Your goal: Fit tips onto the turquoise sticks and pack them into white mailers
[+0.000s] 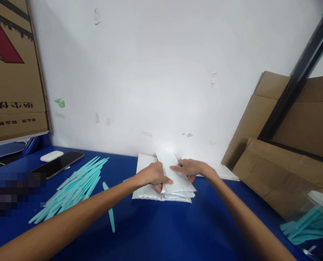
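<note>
At the middle of the blue table, my left hand (156, 176) pinches the left edge of a white packet (177, 180), its thumb on top and its fingers curled at the side. My right hand (188, 169) grips the same packet from the upper right, thumb on top. Beneath it lie several more white packets in a stack, and another white packet (147, 193) lies at the left. A single teal stick (111, 217) is beyond my left forearm. To the left, a loose pile of teal sticks (74, 188) is spread out.
A black phone (58, 164) and a white case (52, 156) lie at the back left. A printed cardboard box (13, 79) stands at the left. At the right are brown cardboard (281, 177) and a clear container (320, 203) of teal sticks. A white wall rises behind.
</note>
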Motion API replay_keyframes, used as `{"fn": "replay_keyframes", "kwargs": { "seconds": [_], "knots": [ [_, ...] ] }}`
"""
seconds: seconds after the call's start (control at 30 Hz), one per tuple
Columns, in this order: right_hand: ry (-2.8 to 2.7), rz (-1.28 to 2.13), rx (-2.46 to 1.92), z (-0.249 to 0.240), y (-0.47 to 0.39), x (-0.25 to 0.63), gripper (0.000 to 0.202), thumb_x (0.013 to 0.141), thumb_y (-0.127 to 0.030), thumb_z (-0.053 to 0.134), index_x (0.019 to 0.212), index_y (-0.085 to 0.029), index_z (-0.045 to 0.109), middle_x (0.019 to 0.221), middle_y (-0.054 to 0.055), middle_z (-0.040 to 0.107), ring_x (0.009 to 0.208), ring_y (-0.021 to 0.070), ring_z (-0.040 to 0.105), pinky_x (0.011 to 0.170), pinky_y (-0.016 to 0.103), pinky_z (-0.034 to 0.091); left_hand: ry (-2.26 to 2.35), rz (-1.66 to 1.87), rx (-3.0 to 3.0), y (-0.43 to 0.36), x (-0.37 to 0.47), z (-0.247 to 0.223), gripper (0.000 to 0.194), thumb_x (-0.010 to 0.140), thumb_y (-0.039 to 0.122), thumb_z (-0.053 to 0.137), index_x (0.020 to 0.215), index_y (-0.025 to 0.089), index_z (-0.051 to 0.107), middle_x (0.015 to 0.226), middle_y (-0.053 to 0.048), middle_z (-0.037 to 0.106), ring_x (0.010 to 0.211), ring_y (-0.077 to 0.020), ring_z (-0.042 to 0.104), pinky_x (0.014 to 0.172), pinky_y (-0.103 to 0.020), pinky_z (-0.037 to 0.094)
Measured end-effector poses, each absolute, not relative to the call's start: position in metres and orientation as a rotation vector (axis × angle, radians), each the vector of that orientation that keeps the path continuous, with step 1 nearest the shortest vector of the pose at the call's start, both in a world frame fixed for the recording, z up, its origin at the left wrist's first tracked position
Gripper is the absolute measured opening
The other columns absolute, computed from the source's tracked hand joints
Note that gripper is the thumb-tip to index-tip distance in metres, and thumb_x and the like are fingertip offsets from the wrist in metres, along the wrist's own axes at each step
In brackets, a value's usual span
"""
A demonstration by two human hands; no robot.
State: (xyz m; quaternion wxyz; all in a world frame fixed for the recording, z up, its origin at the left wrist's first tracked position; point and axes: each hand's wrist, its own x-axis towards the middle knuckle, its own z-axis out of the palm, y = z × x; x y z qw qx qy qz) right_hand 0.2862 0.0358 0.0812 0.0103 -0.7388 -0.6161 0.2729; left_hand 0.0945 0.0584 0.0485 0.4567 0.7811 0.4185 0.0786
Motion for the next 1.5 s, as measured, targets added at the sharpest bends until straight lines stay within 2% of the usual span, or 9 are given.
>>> {"fn": "replay_keyframes", "kwargs": {
  "seconds": [0.27,0.4,0.53,0.7,0.93,1.07,1.2,1.33,1.5],
  "knots": [
    [-1.899,0.880,-2.306,0.081,0.036,0.285,0.061,0.086,-0.067,0.059,0.102,-0.008,0.064,0.099,0.017,0.074,0.067,0.0236,0.075,0.062,0.031,0.061,0.931,0.046,1.813,0.061,0.091,0.058,0.005,0.070,0.015,0.062,0.068,0.012,0.066,0.064,-0.008,0.071,0.075,-0.0252,0.075,0.073,-0.033,0.061],
    [-1.881,0.923,-2.300,0.084,0.034,0.282,0.055,0.090,-0.061,0.058,0.097,-0.007,0.064,0.098,0.018,0.074,0.067,0.0235,0.075,0.065,0.031,0.061,0.858,-0.023,1.790,0.061,0.088,0.063,0.022,0.056,0.005,0.055,0.072,0.012,0.068,0.065,-0.005,0.071,0.079,-0.0252,0.075,0.075,-0.032,0.061],
    [-1.875,1.034,-2.225,0.090,0.030,0.279,0.051,0.096,-0.055,0.052,0.098,-0.007,0.065,0.099,0.017,0.075,0.077,0.0225,0.076,0.068,0.027,0.062,0.875,0.027,1.837,0.066,0.088,0.058,0.024,0.053,0.004,0.054,0.070,0.013,0.067,0.062,-0.001,0.070,0.078,-0.0225,0.075,0.076,-0.029,0.061],
    [-1.849,1.037,-2.240,0.091,0.030,0.278,0.051,0.098,-0.053,0.051,0.114,-0.006,0.059,0.100,0.018,0.074,0.078,0.0226,0.076,0.066,0.027,0.062,0.932,0.063,1.930,0.065,0.093,0.050,0.021,0.059,0.005,0.056,0.075,0.013,0.068,0.071,-0.003,0.074,0.082,-0.0215,0.076,0.072,-0.024,0.060],
    [-1.842,0.879,-2.379,0.087,0.032,0.279,0.059,0.095,-0.061,0.051,0.125,-0.010,0.054,0.091,0.013,0.074,0.061,0.0182,0.073,0.060,0.029,0.061,1.145,0.015,2.181,0.059,0.089,0.059,0.021,0.066,0.010,0.060,0.086,0.010,0.066,0.068,-0.012,0.074,0.059,-0.0251,0.073,0.055,-0.029,0.058],
    [-1.808,0.585,-2.546,0.092,0.035,0.299,0.048,0.099,-0.052,0.050,0.127,-0.013,0.056,0.101,0.011,0.071,0.079,0.0199,0.072,0.072,0.035,0.060,1.221,0.031,2.263,0.067,0.083,0.066,0.024,0.082,0.023,0.052,0.095,0.006,0.064,0.076,-0.018,0.075,0.057,-0.0242,0.072,0.052,-0.029,0.056],
    [-1.744,0.218,-2.765,0.094,0.038,0.334,0.034,0.097,-0.034,0.061,0.127,-0.018,0.058,0.128,0.010,0.060,0.106,0.0233,0.063,0.088,0.045,0.055,1.196,0.064,2.317,0.070,0.085,0.061,0.039,0.092,0.038,0.043,0.103,0.006,0.064,0.080,-0.017,0.076,0.063,-0.0224,0.073,0.056,-0.026,0.055],
    [-1.770,0.170,-2.917,0.078,0.047,0.360,0.035,0.096,-0.035,0.062,0.127,-0.018,0.058,0.127,0.010,0.061,0.106,0.0236,0.064,0.088,0.045,0.055,1.206,0.070,2.389,0.067,0.089,0.058,0.040,0.092,0.037,0.046,0.113,0.008,0.064,0.091,-0.016,0.076,0.067,-0.0221,0.074,0.058,-0.026,0.054],
    [-1.933,0.121,-2.836,0.043,0.056,0.376,0.035,0.096,-0.035,0.062,0.127,-0.017,0.058,0.127,0.010,0.061,0.106,0.0235,0.064,0.088,0.045,0.055,1.414,0.185,2.567,0.059,0.076,0.077,0.035,0.092,0.034,0.045,0.110,0.015,0.069,0.114,-0.018,0.071,0.102,-0.0306,0.070,0.080,-0.035,0.053]
  ]
}}
